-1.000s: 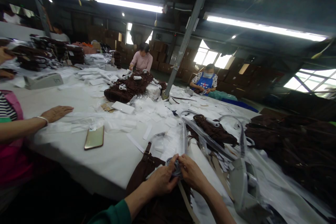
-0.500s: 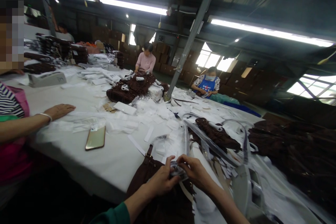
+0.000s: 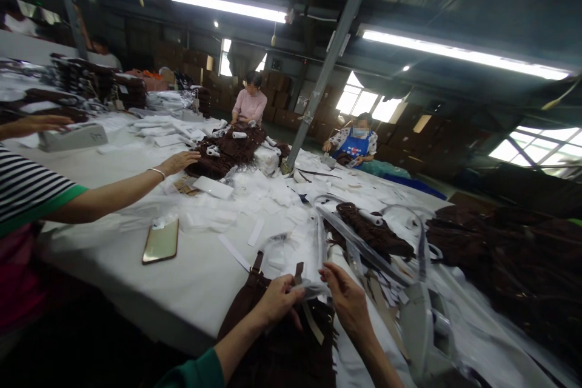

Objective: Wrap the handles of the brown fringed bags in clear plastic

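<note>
A dark brown fringed bag (image 3: pixel 244 314) lies at the near table edge, under my hands. My left hand (image 3: pixel 279 304) is closed on a clear plastic wrapping (image 3: pixel 313 288) that looks wound about a strap of the bag. At the wrapping's other end my right hand (image 3: pixel 346 300) pinches the plastic between thumb and fingertips. A tan strip (image 3: pixel 314 322) sticks out below the plastic. The bag's buckled handle (image 3: pixel 257 264) rises to the left, partly covered in plastic.
A phone (image 3: pixel 160 241) lies left on the white table (image 3: pixel 113 279). A grey tape dispenser (image 3: pixel 421 327) stands at right, near another brown bag (image 3: pixel 377 231). A co-worker's arm (image 3: pixel 127 191) reaches in from the left. A metal post (image 3: pixel 325 63) rises beyond.
My hands have moved apart, with the plastic stretched between them. The co-worker's arm at left has reached farther across, to the brown pile.
</note>
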Available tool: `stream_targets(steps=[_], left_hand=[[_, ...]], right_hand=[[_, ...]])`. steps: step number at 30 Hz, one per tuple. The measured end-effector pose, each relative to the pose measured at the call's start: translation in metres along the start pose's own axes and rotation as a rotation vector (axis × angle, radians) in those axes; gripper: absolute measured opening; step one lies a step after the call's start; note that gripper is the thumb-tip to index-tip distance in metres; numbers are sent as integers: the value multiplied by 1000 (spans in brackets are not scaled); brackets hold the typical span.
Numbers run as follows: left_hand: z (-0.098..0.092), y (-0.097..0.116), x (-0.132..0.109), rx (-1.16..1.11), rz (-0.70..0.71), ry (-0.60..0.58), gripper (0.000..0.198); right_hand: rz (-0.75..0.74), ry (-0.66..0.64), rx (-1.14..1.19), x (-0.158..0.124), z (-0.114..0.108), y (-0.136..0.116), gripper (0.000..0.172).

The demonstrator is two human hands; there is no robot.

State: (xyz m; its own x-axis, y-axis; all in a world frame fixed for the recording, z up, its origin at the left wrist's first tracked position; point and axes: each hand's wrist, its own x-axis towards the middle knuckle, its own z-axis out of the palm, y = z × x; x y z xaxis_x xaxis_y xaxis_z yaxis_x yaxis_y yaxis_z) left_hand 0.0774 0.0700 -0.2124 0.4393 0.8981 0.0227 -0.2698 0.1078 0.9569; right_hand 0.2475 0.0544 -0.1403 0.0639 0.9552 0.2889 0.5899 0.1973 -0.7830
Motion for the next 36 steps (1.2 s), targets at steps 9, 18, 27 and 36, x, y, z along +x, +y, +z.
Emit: stream_targets(steps=[9, 18, 27, 36], left_hand=[[-17, -6, 6, -301, -118, -71, 36], [-12, -4, 6, -253, -48, -143, 42], [-7, 8, 2, 79, -63, -164, 47], [-6, 19, 1, 326, 21, -161, 37]], right_hand=[[-363, -54, -203, -69, 8, 53, 33], [-392, 67, -56, -51, 17, 18, 11], [-614, -68, -285, -37, 4, -4, 22], [-575, -45, -276, -30, 9, 3, 26]])
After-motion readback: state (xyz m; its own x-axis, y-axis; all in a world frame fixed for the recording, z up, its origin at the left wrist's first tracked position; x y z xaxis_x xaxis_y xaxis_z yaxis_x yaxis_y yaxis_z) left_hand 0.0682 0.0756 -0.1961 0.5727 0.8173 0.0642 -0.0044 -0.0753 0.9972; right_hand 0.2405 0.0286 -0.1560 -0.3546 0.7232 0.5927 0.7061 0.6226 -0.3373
